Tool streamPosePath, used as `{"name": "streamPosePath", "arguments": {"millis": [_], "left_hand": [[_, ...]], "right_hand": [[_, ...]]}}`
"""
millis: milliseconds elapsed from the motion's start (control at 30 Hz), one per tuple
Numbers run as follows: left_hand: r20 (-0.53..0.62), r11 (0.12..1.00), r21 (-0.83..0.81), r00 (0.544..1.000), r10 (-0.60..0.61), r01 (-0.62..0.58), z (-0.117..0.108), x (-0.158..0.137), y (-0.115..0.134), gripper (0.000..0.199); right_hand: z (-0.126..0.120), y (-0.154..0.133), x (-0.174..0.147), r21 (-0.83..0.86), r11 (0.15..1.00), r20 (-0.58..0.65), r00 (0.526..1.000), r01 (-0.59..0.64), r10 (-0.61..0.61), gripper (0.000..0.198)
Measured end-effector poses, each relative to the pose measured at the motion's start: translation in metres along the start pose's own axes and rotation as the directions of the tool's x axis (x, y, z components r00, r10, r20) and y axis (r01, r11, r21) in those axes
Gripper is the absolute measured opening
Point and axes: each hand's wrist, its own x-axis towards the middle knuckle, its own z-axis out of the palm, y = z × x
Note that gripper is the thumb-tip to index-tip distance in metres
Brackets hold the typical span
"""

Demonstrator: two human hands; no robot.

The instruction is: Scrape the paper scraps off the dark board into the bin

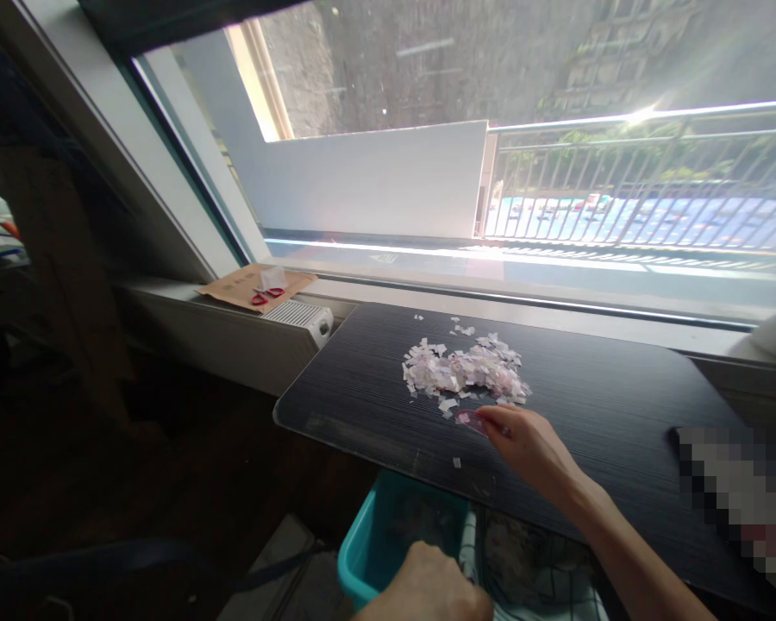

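So your right hand (523,444) is pinching a small pinkish card (471,421) flat on the dark wood-grain tabletop (621,405), touching the near edge of the heap of tiny white and pink paper scraps (466,371). Looks like nearly everything's still up there; only a few stray bits sit nearer the edge. Your left hand (427,586) is curled shut low down beside the teal plastic bin (388,535), can't tell what it's got.

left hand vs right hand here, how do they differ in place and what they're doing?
The right hand lies on the dark table, at the near edge of the paper scrap pile; the left hand is below the table edge, beside the teal bin.
The right hand pinches a small pinkish piece; whether the left hand holds anything cannot be told.
The right forearm shows; the left hand is cropped.
Both are bare.
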Motion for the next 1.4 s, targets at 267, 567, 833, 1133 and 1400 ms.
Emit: {"name": "streamPosePath", "arguments": {"millis": [267,567,833,1133,1400], "left_hand": [[0.003,0.999,-0.029,1.000,0.015,-0.014,-0.007,-0.005,0.002,0.017],[-0.018,0.999,-0.041,1.000,-0.007,0.006,-0.002,-0.006,0.002,0.017],[0.059,0.999,-0.038,0.998,-0.027,0.030,-0.003,-0.001,0.010,0.022],[0.072,1.000,0.001,0.997,-0.013,0.012,-0.015,-0.009,0.016,0.023],[0.076,0.999,0.001,0.997,-0.033,0.033,-0.012,-0.009,0.014,0.022]], "right_hand": [[-0.003,0.000,0.000,-0.020,1.000,-0.005,1.000,-0.012,0.012,0.029],[0.002,-0.004,-0.008,-0.011,1.000,0.012,1.000,-0.013,0.013,0.028],[0.002,-0.019,-0.030,0.130,0.991,0.127,0.992,0.006,-0.023,0.024],[-0.001,-0.030,-0.041,0.191,0.982,0.214,0.976,-0.004,-0.038,0.024],[0.012,-0.037,-0.029,0.224,0.974,0.197,0.977,0.034,-0.079,0.025]]}}
